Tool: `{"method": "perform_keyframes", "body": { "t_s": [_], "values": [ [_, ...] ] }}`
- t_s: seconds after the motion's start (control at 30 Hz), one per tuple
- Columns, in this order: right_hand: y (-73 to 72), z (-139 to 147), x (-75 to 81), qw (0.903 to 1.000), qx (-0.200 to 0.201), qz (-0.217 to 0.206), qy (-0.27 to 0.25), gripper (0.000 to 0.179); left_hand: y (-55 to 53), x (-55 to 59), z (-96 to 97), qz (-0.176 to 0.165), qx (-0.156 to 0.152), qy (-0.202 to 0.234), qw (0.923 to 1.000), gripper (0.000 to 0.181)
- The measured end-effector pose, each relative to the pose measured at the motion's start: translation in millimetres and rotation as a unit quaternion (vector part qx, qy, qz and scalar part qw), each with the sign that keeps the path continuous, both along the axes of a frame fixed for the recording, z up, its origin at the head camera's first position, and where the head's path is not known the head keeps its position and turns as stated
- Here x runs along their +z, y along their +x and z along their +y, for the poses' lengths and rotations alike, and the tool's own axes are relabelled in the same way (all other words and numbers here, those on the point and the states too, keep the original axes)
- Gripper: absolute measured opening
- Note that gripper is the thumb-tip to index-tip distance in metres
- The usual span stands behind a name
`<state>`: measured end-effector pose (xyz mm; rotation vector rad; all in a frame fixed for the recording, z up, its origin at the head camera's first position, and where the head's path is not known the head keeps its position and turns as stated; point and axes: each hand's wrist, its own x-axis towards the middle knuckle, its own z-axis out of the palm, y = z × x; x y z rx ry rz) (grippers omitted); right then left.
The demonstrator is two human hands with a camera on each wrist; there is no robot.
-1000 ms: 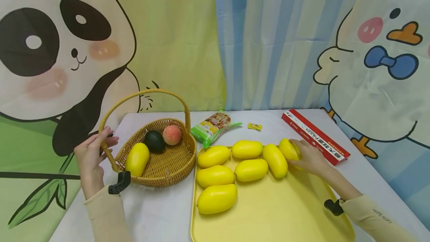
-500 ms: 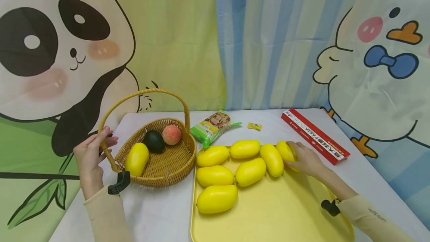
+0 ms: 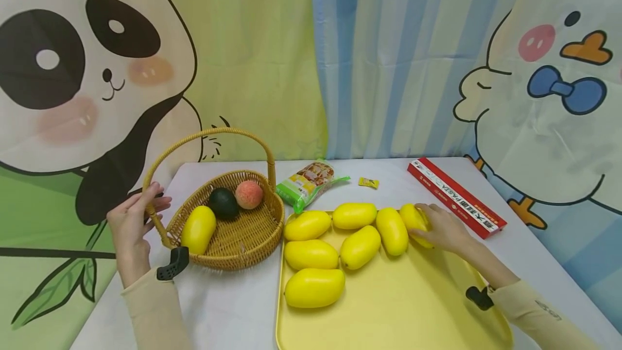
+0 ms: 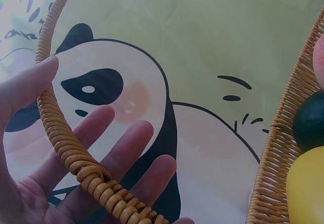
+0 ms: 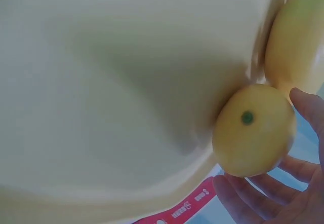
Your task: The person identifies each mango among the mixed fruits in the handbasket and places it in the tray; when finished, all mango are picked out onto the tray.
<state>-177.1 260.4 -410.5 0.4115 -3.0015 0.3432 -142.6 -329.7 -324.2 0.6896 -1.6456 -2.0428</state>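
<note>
Yellow mangoes lie in the near-left, middle and far parts of a yellow tray (image 3: 403,301). My right hand (image 3: 444,228) holds the rightmost mango (image 3: 414,223) at the tray's far edge, its thumb on one side and its fingers on the other. In the right wrist view that mango (image 5: 253,130) shows its green stem end. My left hand (image 3: 133,226) is at the wicker basket's handle (image 3: 154,169). In the left wrist view the handle (image 4: 66,145) crosses the spread, nearly straight fingers (image 4: 129,145), with the thumb tip over it. The basket (image 3: 243,255) holds a yellow mango (image 3: 198,230), a dark green avocado-like fruit (image 3: 223,204) and a peach (image 3: 249,195).
A green food packet (image 3: 306,182) lies behind the tray beside the basket. A small yellow wrapped sweet (image 3: 369,183) is farther right. Close behind my right hand lies a red pasta box (image 3: 457,196). Printed curtains (image 3: 252,69) stand behind the white table (image 3: 233,307).
My right hand has moved slightly left with the rightmost mango. The neighbouring mangoes have shifted left, and one in the middle has turned more upright. My left hand has stayed at the handle.
</note>
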Motion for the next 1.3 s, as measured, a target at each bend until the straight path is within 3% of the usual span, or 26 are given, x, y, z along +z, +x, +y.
{"method": "perform_keyframes", "body": {
  "t_s": [0.2,0.5,0.67,0.97,1.3],
  "values": [
    [-7.1,-9.1,9.8,0.9999,0.003,0.001,-0.01,0.064,0.2,-1.2,-1.3,-0.003,0.001,-0.003,1.0,0.03],
    [-14.1,-43.2,27.0,0.997,0.067,0.037,-0.015,0.052,0.2,-1.4,-0.8,-0.003,0.001,-0.008,1.0,0.031],
    [-16.9,-70.4,32.9,0.9896,0.126,0.062,-0.03,0.047,0.1,-0.9,0.2,0.0,0.004,-0.006,1.0,0.03],
    [-19.9,-124.2,44.8,0.98,0.192,0.044,-0.027,0.049,-0.7,-2.3,-0.3,0.0,0.008,-0.005,1.0,0.03],
    [-28.8,-180.2,52.4,0.9624,0.264,0.061,-0.015,0.048,-1.5,-1.4,1.4,0.015,0.007,0.008,0.9998,0.029]
  ]
}}
